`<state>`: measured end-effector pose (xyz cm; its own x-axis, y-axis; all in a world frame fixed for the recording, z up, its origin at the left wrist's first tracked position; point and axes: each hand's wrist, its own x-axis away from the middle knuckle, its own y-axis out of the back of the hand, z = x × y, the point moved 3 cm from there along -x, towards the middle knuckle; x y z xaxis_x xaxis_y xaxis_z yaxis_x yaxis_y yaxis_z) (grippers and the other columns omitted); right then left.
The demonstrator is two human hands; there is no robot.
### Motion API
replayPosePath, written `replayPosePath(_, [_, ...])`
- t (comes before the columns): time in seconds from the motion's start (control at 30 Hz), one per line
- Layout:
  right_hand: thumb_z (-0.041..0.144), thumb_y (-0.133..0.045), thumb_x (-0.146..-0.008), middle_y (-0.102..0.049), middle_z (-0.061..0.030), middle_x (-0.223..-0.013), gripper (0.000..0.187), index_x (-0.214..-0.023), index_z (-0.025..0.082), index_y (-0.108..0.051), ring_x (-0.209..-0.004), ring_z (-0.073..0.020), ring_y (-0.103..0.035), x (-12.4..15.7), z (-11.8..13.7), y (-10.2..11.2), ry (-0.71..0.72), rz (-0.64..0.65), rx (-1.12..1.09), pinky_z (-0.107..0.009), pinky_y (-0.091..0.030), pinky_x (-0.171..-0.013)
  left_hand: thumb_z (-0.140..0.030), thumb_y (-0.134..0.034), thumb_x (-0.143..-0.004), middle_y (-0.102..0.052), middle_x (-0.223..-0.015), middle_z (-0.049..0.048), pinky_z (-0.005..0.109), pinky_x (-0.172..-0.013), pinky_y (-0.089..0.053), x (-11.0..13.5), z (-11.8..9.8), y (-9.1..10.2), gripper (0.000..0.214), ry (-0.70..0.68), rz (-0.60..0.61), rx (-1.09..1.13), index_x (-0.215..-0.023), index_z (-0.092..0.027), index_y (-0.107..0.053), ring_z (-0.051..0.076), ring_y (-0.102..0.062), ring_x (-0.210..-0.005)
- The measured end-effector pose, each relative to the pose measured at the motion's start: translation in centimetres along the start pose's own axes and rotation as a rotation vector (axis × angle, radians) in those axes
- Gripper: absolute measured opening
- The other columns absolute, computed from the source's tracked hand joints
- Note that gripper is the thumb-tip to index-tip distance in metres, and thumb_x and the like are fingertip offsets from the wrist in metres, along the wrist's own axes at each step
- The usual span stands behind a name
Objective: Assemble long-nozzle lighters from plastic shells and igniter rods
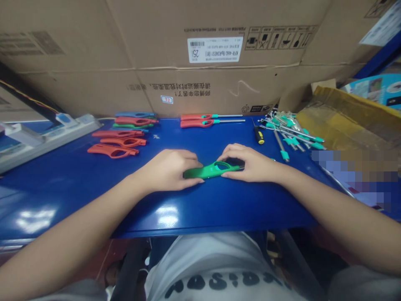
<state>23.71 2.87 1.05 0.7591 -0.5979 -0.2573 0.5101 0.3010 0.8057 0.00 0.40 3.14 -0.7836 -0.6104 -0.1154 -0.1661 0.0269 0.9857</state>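
A green lighter handle [208, 170] with a loop-shaped trigger opening lies between my hands, just over the blue table. My left hand [172, 169] is closed around its rounded left end, thumb along the near side. At the narrower right end, my right hand [247, 162] pinches it between thumb and fingers; a dark rod-like part shows there, partly hidden by the fingers. A bit of turquoise shows inside the loop. Beyond my hands lie two red long-nosed lighters [196, 122] with turquoise triggers and metal tubes, side by side.
Red handle shells [117, 149] and a few blue and green ones lie at left. A yellow-black screwdriver [259, 136] and a pile of metal tubes with turquoise parts [293, 129] lie at right. A white power strip [46, 140] borders the left; a cardboard wall [156, 50] closes the back.
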Motion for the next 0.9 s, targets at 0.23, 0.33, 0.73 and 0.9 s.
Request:
replayPosePath(0.23, [0.038,-0.071,-0.091,-0.068,-0.0095,-0.109,0.030,-0.113,0.018,-0.069,-0.102,-0.0253,-0.062,0.2,0.4,-0.2,0.034,0.042,0.200,-0.042,-0.042,-0.092,-0.039,-0.061,-0.094,-0.072,-0.091,0.0032,0.030,-0.066,-0.048,-0.1,-1.0,-0.5,0.026,-0.028,-0.024,-0.157,-0.105,-0.021,-0.076,0.021,-0.070,-0.082])
replayPosePath(0.33, [0.038,-0.066,-0.094,-0.068,-0.0109,-0.108,0.032,-0.118,0.016,-0.070,-0.099,-0.0257,-0.062,0.2,0.7,-0.3,0.105,0.057,0.364,-0.041,-0.042,-0.090,-0.034,-0.059,-0.093,-0.071,-0.086,0.0038,0.032,-0.063,-0.047,-0.2,-1.5,-0.7,0.024,-0.022,-0.047,-0.242,-0.100,-0.018,-0.076,0.021,-0.068,-0.078])
replayPosePath(0.73, [0.034,-0.045,-0.106,-0.073,-0.0103,-0.100,0.034,-0.108,0.013,-0.071,-0.090,-0.0226,-0.063,0.2,0.7,0.1,0.253,0.051,0.615,-0.038,-0.038,-0.084,-0.036,-0.047,-0.105,-0.071,-0.099,0.0074,0.032,-0.077,-0.052,-0.5,-0.2,-1.2,0.031,0.015,-0.103,-0.138,-0.112,-0.017,-0.070,0.022,-0.067,-0.092])
replayPosePath(0.9, [0.033,-0.043,-0.107,-0.074,-0.0092,-0.095,0.034,-0.106,0.014,-0.071,-0.087,-0.0206,-0.066,0.3,0.7,-0.1,0.255,0.024,0.589,-0.037,-0.038,-0.083,-0.036,-0.044,-0.106,-0.070,-0.096,0.0077,0.032,-0.079,-0.051,-0.6,-0.1,-1.3,0.033,-0.005,-0.115,-0.075,-0.108,-0.016,-0.070,0.022,-0.065,-0.090])
